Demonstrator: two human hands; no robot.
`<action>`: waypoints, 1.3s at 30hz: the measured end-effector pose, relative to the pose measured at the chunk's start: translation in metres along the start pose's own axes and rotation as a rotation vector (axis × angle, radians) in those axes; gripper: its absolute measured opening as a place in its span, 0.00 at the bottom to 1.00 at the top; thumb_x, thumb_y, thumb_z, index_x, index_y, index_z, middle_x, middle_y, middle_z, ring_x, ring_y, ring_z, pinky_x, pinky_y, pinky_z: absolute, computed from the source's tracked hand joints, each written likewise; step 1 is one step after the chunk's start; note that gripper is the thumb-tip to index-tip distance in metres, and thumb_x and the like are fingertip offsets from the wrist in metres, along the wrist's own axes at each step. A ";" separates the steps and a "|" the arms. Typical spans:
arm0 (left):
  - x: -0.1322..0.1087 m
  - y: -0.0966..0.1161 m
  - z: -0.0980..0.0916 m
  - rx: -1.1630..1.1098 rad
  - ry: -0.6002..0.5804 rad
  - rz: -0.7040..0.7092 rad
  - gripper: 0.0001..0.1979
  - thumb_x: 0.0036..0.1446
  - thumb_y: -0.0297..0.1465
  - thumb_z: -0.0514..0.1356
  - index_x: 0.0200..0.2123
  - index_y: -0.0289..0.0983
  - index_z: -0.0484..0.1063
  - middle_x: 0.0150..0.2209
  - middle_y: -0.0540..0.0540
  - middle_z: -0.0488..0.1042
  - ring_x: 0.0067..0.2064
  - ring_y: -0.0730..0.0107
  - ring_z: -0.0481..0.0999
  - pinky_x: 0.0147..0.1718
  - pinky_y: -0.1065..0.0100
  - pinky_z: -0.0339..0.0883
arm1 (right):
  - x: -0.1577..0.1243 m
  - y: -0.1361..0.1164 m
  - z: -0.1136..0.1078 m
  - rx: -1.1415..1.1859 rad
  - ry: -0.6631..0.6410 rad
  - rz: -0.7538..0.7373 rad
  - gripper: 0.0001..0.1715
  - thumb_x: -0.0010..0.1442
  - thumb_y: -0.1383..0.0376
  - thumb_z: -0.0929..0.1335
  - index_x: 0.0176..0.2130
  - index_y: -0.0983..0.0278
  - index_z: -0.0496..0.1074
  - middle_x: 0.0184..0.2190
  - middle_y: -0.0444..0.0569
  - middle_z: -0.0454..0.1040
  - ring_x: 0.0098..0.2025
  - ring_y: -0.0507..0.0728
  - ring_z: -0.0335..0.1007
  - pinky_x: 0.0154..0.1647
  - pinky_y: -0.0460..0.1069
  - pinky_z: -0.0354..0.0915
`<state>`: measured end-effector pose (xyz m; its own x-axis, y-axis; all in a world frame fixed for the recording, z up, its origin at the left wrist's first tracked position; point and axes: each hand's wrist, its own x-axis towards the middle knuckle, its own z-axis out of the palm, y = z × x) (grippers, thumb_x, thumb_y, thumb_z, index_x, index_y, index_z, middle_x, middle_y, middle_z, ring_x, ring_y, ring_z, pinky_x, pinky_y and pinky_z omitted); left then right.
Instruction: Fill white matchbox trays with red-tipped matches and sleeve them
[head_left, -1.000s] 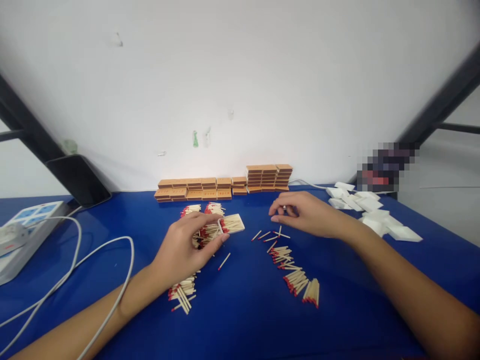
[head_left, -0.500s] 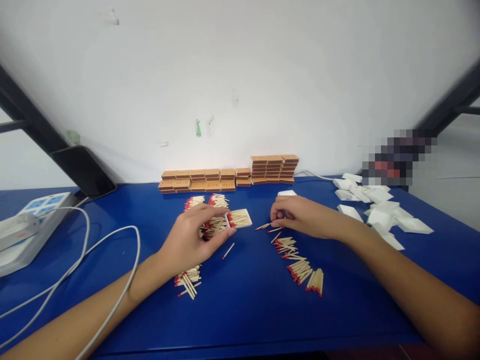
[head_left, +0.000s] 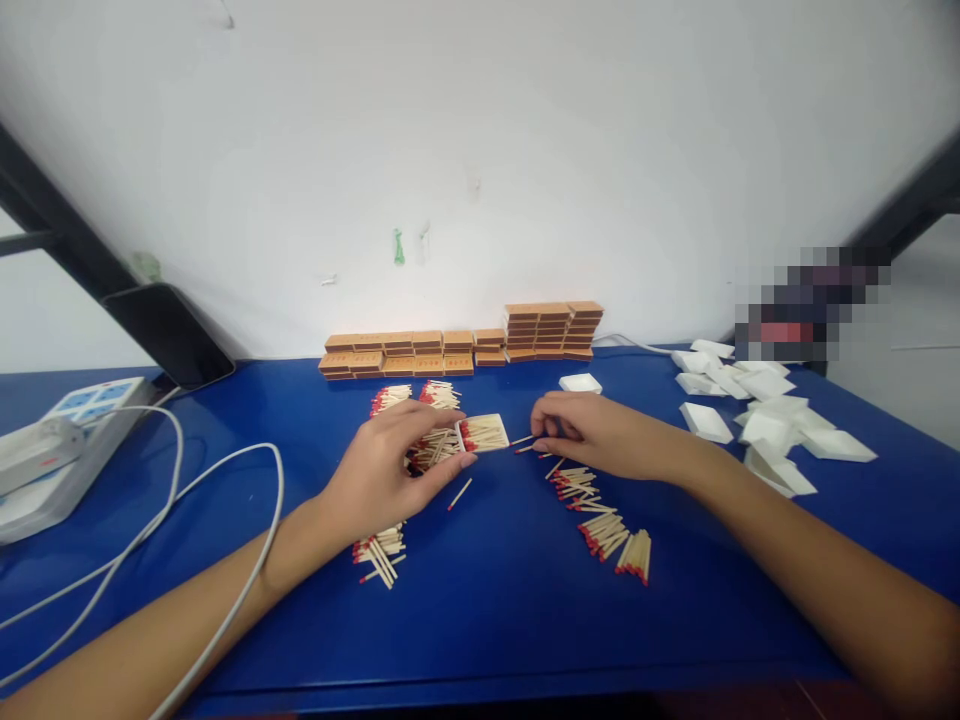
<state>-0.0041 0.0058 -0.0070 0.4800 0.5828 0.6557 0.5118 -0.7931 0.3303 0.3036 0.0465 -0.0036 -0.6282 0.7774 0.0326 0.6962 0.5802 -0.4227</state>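
My left hand (head_left: pixel 390 455) grips a small white matchbox tray (head_left: pixel 507 432) by its left end, between thumb and index finger. Red-headed matches (head_left: pixel 484 434) lie in the tray, heads to the left. More matches (head_left: pixel 431 452) are heaped under my left palm, partly hidden. My right hand (head_left: pixel 574 430) has its fingers curled in a pinch just right of the tray. A couple of matches (head_left: pixel 523 446) stick out leftward from its fingertips. Below it, a curved row of loose matches (head_left: pixel 600 525) runs over the blue table (head_left: pixel 487 620). A single match (head_left: pixel 460 494) lies below the tray.
Orange matchboxes (head_left: pixel 551 330) are stacked along the wall. White trays (head_left: pixel 776 425) pile up at right, one more tray (head_left: pixel 580 384) behind my right hand. A power strip (head_left: pixel 75 450), white cables (head_left: pixel 277 490) and a black phone-like slab (head_left: pixel 174 335) are at left.
My right hand has shifted slightly left, bringing the matches at its fingertips nearer the tray. My left hand keeps its hold on the tray. The camera view has shifted a little.
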 end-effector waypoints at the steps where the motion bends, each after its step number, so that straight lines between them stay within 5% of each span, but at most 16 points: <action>1: 0.000 0.000 0.000 -0.002 -0.002 -0.001 0.17 0.64 0.36 0.69 0.53 0.36 0.79 0.48 0.42 0.83 0.49 0.60 0.83 0.51 0.60 0.77 | 0.001 0.000 0.001 0.007 0.012 -0.002 0.06 0.68 0.60 0.68 0.43 0.61 0.72 0.35 0.47 0.74 0.35 0.56 0.67 0.35 0.51 0.60; 16: 0.000 -0.004 0.001 0.018 -0.031 -0.014 0.17 0.64 0.37 0.69 0.52 0.36 0.79 0.46 0.42 0.83 0.46 0.59 0.83 0.46 0.60 0.77 | -0.004 -0.005 -0.002 -0.062 0.012 0.026 0.12 0.72 0.59 0.61 0.39 0.60 0.69 0.40 0.51 0.76 0.39 0.59 0.69 0.40 0.53 0.62; 29: -0.001 -0.003 0.001 0.005 -0.064 -0.007 0.16 0.64 0.37 0.69 0.51 0.36 0.79 0.46 0.42 0.83 0.46 0.60 0.83 0.49 0.60 0.77 | -0.010 -0.002 -0.016 -0.046 -0.157 0.106 0.10 0.66 0.58 0.65 0.41 0.60 0.73 0.36 0.51 0.76 0.34 0.58 0.68 0.34 0.52 0.62; 39: -0.002 -0.004 0.003 0.002 -0.091 -0.014 0.16 0.64 0.38 0.69 0.51 0.37 0.79 0.46 0.42 0.83 0.47 0.59 0.83 0.49 0.59 0.77 | -0.006 0.006 -0.005 -0.065 -0.082 0.004 0.13 0.70 0.55 0.65 0.38 0.60 0.72 0.36 0.48 0.75 0.34 0.56 0.66 0.34 0.51 0.60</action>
<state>-0.0053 0.0080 -0.0115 0.5352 0.6076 0.5868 0.5206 -0.7844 0.3373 0.3134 0.0462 -0.0021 -0.6499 0.7587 -0.0438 0.7180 0.5941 -0.3628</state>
